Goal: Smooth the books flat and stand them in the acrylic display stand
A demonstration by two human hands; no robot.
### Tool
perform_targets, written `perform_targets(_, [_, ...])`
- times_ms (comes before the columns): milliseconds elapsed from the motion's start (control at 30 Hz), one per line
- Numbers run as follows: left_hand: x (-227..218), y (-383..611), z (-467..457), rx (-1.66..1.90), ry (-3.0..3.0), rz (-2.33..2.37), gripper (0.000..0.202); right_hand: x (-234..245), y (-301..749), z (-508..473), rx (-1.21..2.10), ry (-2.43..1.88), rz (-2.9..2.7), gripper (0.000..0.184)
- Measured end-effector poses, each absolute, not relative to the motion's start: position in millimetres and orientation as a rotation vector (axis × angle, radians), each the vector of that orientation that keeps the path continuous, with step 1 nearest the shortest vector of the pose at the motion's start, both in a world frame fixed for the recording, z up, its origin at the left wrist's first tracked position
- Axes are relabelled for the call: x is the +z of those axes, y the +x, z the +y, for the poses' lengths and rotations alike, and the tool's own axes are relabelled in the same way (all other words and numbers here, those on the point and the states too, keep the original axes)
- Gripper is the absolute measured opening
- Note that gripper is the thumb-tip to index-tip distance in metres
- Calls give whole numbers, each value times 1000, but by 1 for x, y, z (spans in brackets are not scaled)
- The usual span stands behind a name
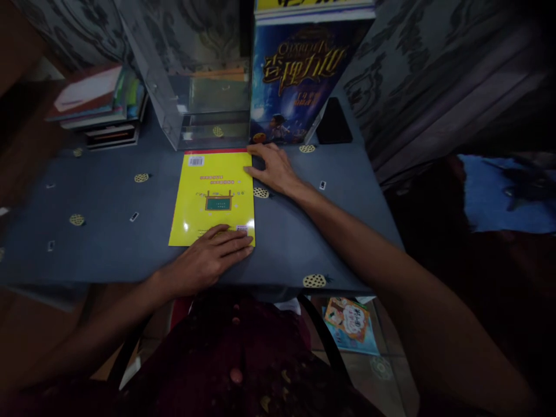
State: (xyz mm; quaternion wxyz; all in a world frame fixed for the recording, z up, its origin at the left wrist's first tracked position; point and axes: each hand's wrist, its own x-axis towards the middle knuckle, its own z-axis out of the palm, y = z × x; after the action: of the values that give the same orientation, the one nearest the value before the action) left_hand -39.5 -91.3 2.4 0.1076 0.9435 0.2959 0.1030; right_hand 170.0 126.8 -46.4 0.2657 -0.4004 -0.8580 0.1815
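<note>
A yellow book (195, 214) lies flat on the table, its barcode at the upper left and a small chalkboard picture in the middle. Across its lower right part rests my left hand (212, 252), fingers stretched out flat on the cover. My right hand (275, 168) is at the book's upper right corner, its fingertips touching the edge and the thumb apart from the fingers. Just behind that hand stands a dark blue book (286, 75) with gold lettering, upright in a clear acrylic book holder (174, 130).
The table has a grey-blue cloth (108, 249) with pineapple prints. A stack of books (99, 110) sits at the back left. Beside the holder lies a flat black object (333, 124). Colourful books (350, 324) are on the floor, and a patterned curtain (391, 63) hangs behind.
</note>
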Motion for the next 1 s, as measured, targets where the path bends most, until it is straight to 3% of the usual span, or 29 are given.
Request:
perform_targets(400, [6,-71,-118,515,2742,1079,62,-51,170,128,461,-1064,-2306,52])
perform_targets(1000, [-12,-112,-153,799,2726,1685,41,-40,168,116,262,-1099,-2363,47])
